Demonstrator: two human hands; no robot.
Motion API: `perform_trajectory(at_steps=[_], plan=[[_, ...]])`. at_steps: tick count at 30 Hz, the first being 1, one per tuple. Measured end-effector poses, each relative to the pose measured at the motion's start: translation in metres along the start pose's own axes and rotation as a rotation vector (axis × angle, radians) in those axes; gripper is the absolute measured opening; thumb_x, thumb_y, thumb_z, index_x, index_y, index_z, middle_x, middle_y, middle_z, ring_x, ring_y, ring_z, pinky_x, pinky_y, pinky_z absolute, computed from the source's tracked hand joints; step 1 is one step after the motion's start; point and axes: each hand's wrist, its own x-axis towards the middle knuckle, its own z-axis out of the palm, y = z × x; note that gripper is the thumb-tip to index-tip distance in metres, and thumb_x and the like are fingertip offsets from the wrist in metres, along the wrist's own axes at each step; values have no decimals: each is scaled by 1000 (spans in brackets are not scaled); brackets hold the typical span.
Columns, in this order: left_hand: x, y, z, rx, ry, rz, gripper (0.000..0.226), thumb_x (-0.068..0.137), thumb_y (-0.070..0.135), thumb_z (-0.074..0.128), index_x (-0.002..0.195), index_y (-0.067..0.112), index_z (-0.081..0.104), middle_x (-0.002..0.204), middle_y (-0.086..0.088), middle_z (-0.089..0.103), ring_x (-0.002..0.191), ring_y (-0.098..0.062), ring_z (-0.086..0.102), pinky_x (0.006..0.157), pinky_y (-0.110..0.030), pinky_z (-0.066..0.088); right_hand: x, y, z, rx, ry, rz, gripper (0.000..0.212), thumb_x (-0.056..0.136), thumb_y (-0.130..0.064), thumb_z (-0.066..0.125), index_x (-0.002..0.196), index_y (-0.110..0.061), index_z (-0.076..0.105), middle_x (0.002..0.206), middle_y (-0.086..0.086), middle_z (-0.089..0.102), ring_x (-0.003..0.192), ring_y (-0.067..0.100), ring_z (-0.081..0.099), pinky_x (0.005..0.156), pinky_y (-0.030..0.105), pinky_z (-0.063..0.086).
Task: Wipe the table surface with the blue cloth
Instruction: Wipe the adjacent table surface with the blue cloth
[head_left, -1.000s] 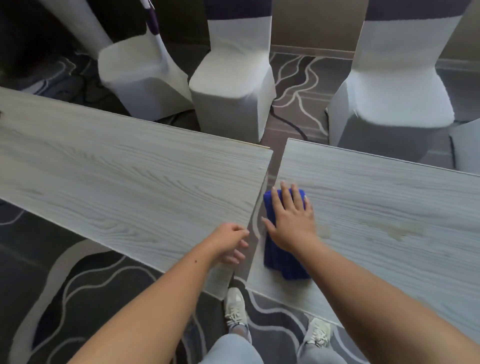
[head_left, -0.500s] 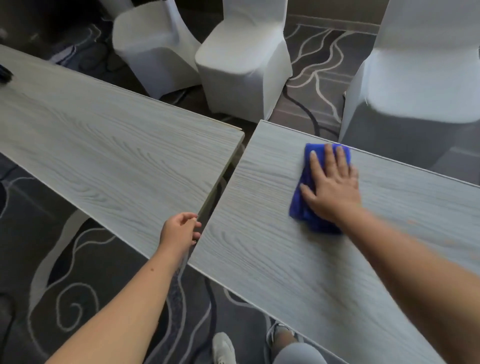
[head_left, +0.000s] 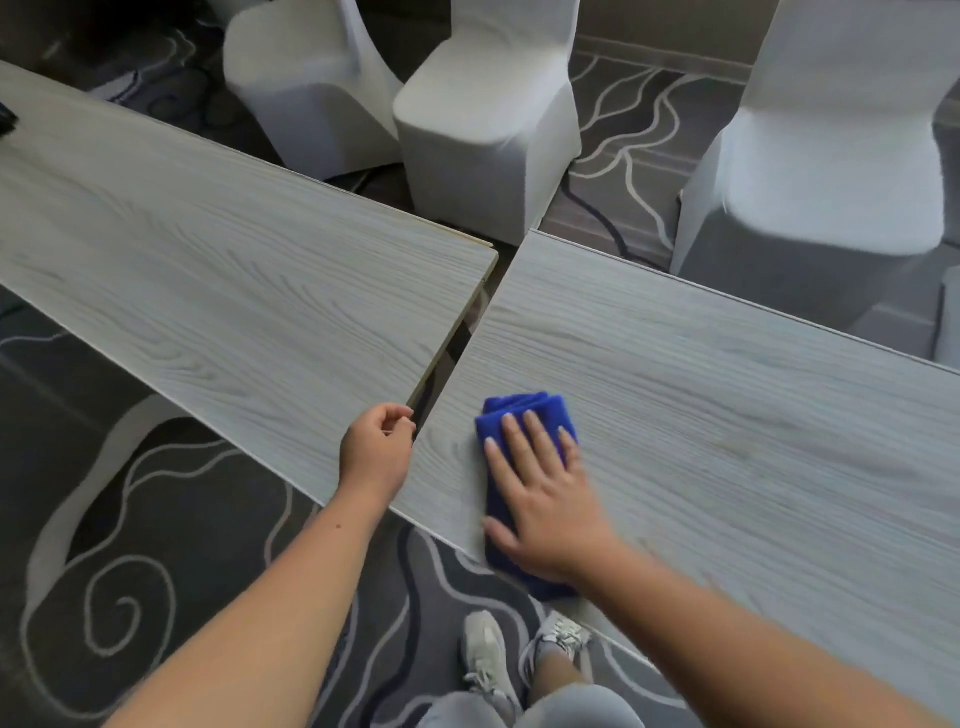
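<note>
Bench (head_left: 727, 415), pale wood grain: under my right hand, running away to its right. Second bench (head_left: 208, 270): left of it, a narrow gap between them. Three white-covered chairs (head_left: 483, 130): beyond both. Blue cloth (head_left: 524, 415), folded: flat on the bench under my right hand (head_left: 545, 499), near edge; grip flat, fingers apart, pressing it. Left hand (head_left: 376, 452): grip curled at the second bench's corner.

Matt wood-grain table (head_left: 727, 395), seemingly laminate; soft, plush blue cloth (head_left: 524, 410).
</note>
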Motion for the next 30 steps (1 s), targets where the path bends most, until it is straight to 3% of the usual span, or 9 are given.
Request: perform_trajectory(at_steps=[3, 7, 11, 15, 18, 21, 25, 28, 30], plan=[[-1, 2, 2, -40, -24, 64, 14, 82, 15, 54, 91, 18, 65, 87, -4, 69, 85, -25, 66, 81, -41, 55, -19, -43, 19, -19, -32, -90, 84, 73, -57, 51, 144, -17, 35, 154, 11, 30, 143, 31, 22, 111, 55, 16], [3, 4, 10, 20, -117, 145, 18, 84, 19, 52, 97, 21, 64, 96, -4, 69, 93, -24, 65, 85, -43, 54, -29, -21, 11, -5, 3, 64, 78, 76, -56, 49, 144, -18, 37, 153, 7, 31, 142, 28, 27, 111, 48, 19], [5, 17, 33, 185, -193, 337, 22, 85, 19, 52, 103, 19, 64, 100, -3, 65, 93, -24, 60, 76, -33, 45, -36, 75, -15, -38, 91, 426, 77, 84, -58, 40, 149, -22, 19, 159, 3, 9, 147, 25, 10, 116, 45, 11], [-21, 3, 59, 493, -243, 640, 29, 80, 23, 50, 106, 20, 64, 120, -3, 58, 114, -27, 48, 94, -44, 40, -60, 186, -43, 1, 67, 928, 81, 87, -62, 32, 151, -23, 2, 161, 2, -8, 147, 20, -8, 117, 48, 9], [-33, -11, 68, 587, -249, 677, 28, 82, 32, 49, 107, 28, 61, 132, -1, 50, 129, -26, 34, 99, -50, 30, -77, 205, -44, 76, 93, 1108, 85, 84, -70, 22, 151, -22, 2, 161, -1, -9, 147, 20, -9, 117, 52, 7], [-31, -2, 79, 535, -219, 648, 36, 83, 39, 40, 113, 29, 59, 140, -1, 46, 134, -24, 29, 102, -51, 26, -77, 159, -31, 64, 122, 1028, 86, 83, -71, 24, 151, -21, 3, 161, 0, -8, 146, 21, -11, 116, 52, 3], [-33, 20, 105, 563, -334, 706, 46, 87, 41, 36, 131, 33, 45, 155, 2, 27, 144, -23, 14, 113, -52, 14, -76, 50, -3, 63, 28, 703, 88, 81, -70, 29, 151, -20, 10, 158, 1, -10, 146, 22, -13, 115, 53, 1], [-39, 20, 118, 687, -406, 746, 50, 94, 40, 30, 144, 36, 27, 161, 7, 7, 148, -17, -3, 116, -47, -2, -81, -10, 12, 16, -1, 540, 83, 77, -66, 42, 144, -19, 35, 156, 5, 23, 144, 27, 21, 111, 56, 17], [-40, 15, 118, 731, -415, 754, 53, 94, 42, 20, 147, 35, 20, 161, 8, 3, 148, -14, -7, 117, -42, -7, -85, -20, 13, 4, -17, 510, 80, 75, -64, 46, 141, -20, 41, 152, 4, 35, 140, 26, 30, 105, 52, 18]])
